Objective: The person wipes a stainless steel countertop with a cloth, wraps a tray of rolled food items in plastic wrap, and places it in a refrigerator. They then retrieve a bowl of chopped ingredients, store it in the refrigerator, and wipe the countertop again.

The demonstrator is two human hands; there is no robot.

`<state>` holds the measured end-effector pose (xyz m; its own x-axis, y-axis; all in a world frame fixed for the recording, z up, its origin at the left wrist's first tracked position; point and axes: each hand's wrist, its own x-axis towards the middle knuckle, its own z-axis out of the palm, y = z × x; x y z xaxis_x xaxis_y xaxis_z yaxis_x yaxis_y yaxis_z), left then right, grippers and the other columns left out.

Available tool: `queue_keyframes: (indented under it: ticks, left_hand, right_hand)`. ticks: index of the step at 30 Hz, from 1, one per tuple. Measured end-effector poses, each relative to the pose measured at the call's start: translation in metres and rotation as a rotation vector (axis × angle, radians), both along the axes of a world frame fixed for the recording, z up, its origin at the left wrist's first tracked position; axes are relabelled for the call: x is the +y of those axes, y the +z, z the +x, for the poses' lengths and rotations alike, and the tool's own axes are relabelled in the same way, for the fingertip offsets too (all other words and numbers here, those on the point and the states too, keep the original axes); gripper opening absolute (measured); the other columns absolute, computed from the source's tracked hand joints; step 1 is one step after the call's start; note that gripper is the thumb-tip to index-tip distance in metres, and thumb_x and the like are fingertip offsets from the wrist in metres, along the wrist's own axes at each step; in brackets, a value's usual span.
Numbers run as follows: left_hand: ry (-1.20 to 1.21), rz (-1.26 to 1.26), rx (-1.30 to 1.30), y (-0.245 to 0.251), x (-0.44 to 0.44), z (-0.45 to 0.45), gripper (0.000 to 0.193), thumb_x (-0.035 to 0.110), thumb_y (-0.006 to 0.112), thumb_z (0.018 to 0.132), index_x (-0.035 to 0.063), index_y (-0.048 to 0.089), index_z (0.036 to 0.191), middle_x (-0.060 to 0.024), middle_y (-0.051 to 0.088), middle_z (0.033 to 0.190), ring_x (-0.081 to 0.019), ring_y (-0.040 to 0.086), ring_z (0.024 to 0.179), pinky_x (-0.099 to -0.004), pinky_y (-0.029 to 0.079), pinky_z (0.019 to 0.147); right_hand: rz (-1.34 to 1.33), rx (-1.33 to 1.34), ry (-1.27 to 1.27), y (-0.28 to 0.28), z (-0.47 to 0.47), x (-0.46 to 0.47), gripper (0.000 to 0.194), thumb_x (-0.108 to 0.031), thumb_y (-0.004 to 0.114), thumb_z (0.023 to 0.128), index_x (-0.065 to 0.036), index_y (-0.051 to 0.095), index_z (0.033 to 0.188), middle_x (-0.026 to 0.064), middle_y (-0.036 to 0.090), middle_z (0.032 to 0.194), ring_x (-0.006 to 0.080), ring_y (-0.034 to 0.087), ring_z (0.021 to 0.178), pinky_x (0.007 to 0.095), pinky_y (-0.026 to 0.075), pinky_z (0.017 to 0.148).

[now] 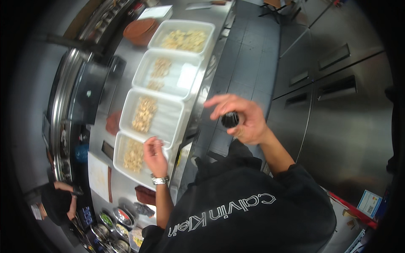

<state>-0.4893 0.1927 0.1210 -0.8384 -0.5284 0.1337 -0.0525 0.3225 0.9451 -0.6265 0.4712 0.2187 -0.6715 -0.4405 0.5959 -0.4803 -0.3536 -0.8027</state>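
Note:
My right hand (pixel 243 120) is raised over the aisle to the right of the counter. Its fingers curl around a small black cylinder (pixel 230 120) with a ribbed-looking end turned up towards me. My left hand (pixel 155 155), with a metal watch on the wrist, hovers at the right side of the nearest white plastic tub (pixel 118 158). Its fingers are loosely bent, and blur hides whether they pinch anything. Pale chopped food pieces (pixel 133 156) lie in this tub. The adjoining tub (pixel 172 121) holds similar pieces (pixel 144 115) along its left side.
Beyond stand a tub with a white sheet (pixel 187 76) and one of yellowish pieces (pixel 185 40). A knife (pixel 202 5) lies at the counter's far end. Left are a cutting board (pixel 98 177) and a person (pixel 57 202). Steel cabinet doors (pixel 345 117) line the right.

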Motion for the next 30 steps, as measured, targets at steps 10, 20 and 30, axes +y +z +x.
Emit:
queue_keyframes:
  ticks: [10, 20, 30]
  left_hand:
    - [-0.735, -0.263, 0.263, 0.061, 0.291, -0.196, 0.024, 0.001, 0.070, 0.077, 0.0012, 0.062, 0.099, -0.0165, 0.062, 0.099, -0.0313, 0.062, 0.087, -0.0366, 0.051, 0.076]
    - [-0.990, -0.074, 0.109, 0.012, 0.406, -0.440, 0.031, -0.002, 0.068, 0.078, 0.0061, 0.065, 0.109, -0.0137, 0.055, 0.113, -0.0260, 0.064, 0.092, -0.0336, 0.052, 0.083]
    - [-1.198, 0.194, 0.026, 0.037, 0.531, -0.759, 0.042, -0.001, 0.065, 0.081, 0.0042, 0.053, 0.122, -0.0119, 0.055, 0.115, -0.0256, 0.060, 0.099, -0.0330, 0.051, 0.084]
  right_hand:
    - [0.385, -0.226, -0.420, -0.051, -0.064, 0.191, 0.028, -0.016, 0.069, 0.082, -0.004, 0.061, 0.106, 0.0122, 0.059, 0.086, 0.0287, 0.059, 0.077, 0.0332, 0.047, 0.068]
    - [0.386, -0.388, -0.695, -0.101, -0.284, 0.287, 0.021, -0.006, 0.068, 0.079, -0.002, 0.062, 0.099, 0.0124, 0.063, 0.085, 0.0251, 0.061, 0.075, 0.0325, 0.048, 0.069]
    - [0.129, -0.386, -0.900, -0.107, -0.567, 0.400, 0.017, -0.005, 0.063, 0.086, -0.001, 0.053, 0.099, 0.0093, 0.059, 0.089, 0.0160, 0.056, 0.079, 0.0280, 0.046, 0.073]
